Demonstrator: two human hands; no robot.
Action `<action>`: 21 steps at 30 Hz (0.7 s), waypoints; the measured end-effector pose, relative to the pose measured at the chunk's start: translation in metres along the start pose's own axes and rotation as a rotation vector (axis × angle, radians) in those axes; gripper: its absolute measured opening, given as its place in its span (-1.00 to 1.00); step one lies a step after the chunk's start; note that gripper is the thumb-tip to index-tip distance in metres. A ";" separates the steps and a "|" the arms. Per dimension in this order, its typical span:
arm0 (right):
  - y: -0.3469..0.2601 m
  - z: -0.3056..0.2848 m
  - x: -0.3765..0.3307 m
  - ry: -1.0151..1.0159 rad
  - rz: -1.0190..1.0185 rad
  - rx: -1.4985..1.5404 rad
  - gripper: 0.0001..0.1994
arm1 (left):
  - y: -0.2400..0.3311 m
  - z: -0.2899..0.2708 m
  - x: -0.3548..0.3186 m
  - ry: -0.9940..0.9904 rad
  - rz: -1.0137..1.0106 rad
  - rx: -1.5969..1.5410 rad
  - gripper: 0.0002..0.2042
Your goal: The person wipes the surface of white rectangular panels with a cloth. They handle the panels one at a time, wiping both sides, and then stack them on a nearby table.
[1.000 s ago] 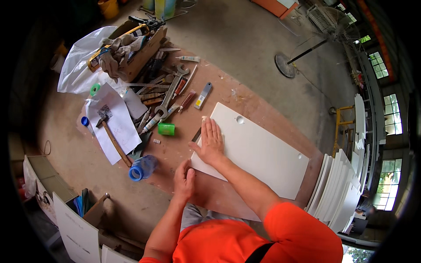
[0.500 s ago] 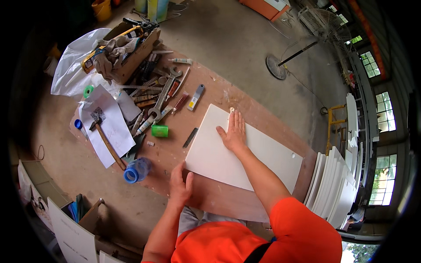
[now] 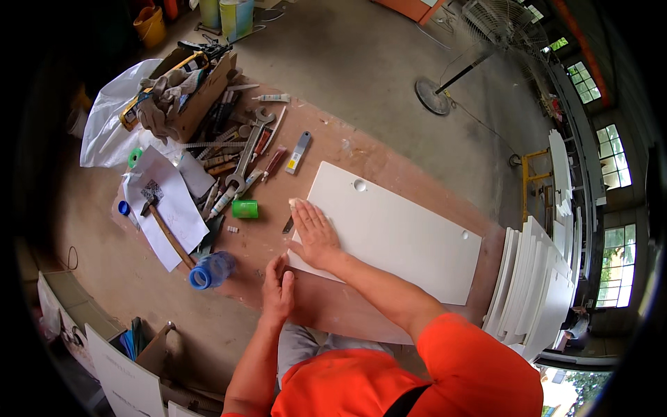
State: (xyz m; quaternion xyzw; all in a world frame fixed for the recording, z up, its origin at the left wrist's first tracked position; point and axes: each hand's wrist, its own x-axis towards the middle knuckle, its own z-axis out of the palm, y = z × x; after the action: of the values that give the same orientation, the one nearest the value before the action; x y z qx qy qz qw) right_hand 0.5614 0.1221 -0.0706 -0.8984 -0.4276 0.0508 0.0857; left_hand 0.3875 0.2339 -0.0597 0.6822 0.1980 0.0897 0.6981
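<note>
A white rectangular panel (image 3: 399,233) with two round recesses lies flat on the brown worktable (image 3: 351,149). My right hand (image 3: 317,241) rests flat on the panel's left end, fingers stretched toward its left edge. A small pale piece shows at those fingertips; its kind cannot be made out. By the panel's near-left corner is my left hand (image 3: 278,290), thumb apart from the fingers, its fingertips at or beside the edge. A dark flat blade (image 3: 287,224) is partly hidden behind my right hand. A green cylinder (image 3: 244,209) lies to the left.
Left on the table are a blue-rimmed clear jar (image 3: 214,270), a hammer (image 3: 167,233) on paper, a wrench (image 3: 249,154), a scraper (image 3: 299,152) and several tubes. Gloves (image 3: 165,101) lie on a tool box. Stacked white panels (image 3: 531,285) stand at the right; a fan (image 3: 432,97) stands beyond.
My right hand has slid left across the panel, from its far edge to its left end, uncovering a round recess. My left hand has shifted slightly left. The view has shifted a little.
</note>
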 end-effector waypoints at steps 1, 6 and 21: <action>0.018 -0.017 0.026 0.111 0.094 0.052 -0.08 | 0.003 -0.004 0.000 -0.013 -0.009 0.017 -0.48; -0.022 -0.006 0.024 0.084 0.146 0.010 -0.05 | -0.002 -0.007 0.002 0.098 -0.115 -0.388 -0.44; -0.041 0.006 -0.076 -0.062 -0.241 0.045 0.06 | -0.008 -0.006 -0.080 0.373 -0.106 -0.237 -0.56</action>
State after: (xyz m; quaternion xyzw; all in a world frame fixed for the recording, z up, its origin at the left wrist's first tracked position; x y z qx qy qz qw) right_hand 0.4820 0.0893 -0.0667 -0.8364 -0.5337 0.0776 0.0980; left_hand 0.3115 0.2070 -0.0550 0.5557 0.3472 0.1999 0.7284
